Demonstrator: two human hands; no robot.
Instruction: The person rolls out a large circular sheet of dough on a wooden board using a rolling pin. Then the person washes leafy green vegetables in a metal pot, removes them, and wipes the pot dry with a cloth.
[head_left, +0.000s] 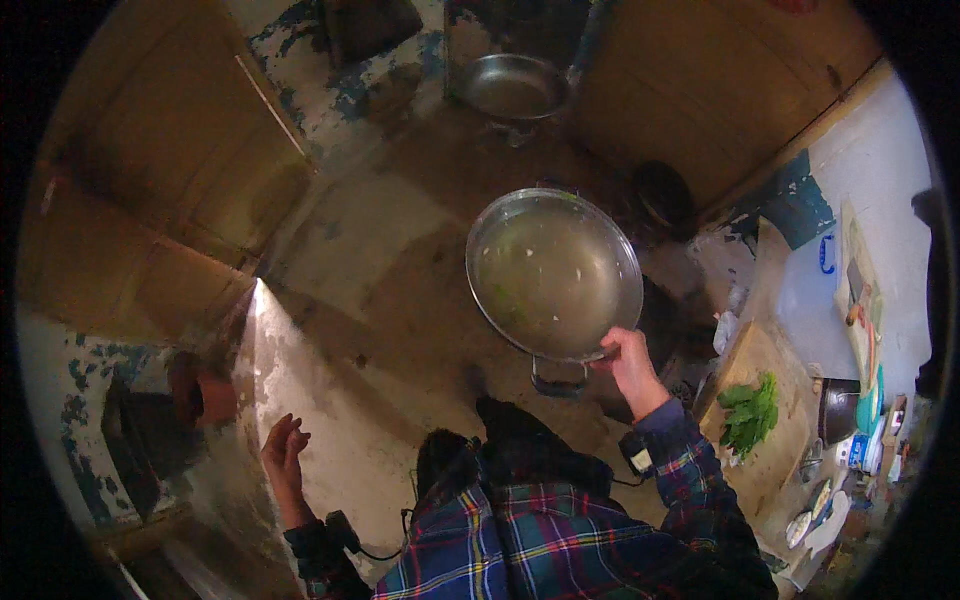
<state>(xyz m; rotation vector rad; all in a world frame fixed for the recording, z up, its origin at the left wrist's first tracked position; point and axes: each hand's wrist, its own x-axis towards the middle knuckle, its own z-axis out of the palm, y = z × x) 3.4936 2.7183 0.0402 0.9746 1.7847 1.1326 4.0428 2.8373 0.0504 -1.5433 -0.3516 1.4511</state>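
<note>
My right hand (630, 367) grips the near right rim of a wide, shallow metal pan (577, 277). Its thumb lies over the edge. The pan, held out in front of my legs, contains cloudy liquid with small pale and greenish bits. A loop handle (559, 386) hangs from its near side, beside my fingers. Off to the left, my left hand (285, 450) is empty, with loosely bent fingers, above the light-lit floor.
Green leafy vegetables (748, 412) lie on a wooden board (787, 375) to my right. Beyond it are a dark pot (838, 409) and assorted kitchen items. A metal basin (514, 86) stands at the far wall. Wooden doors (180, 127) are at left.
</note>
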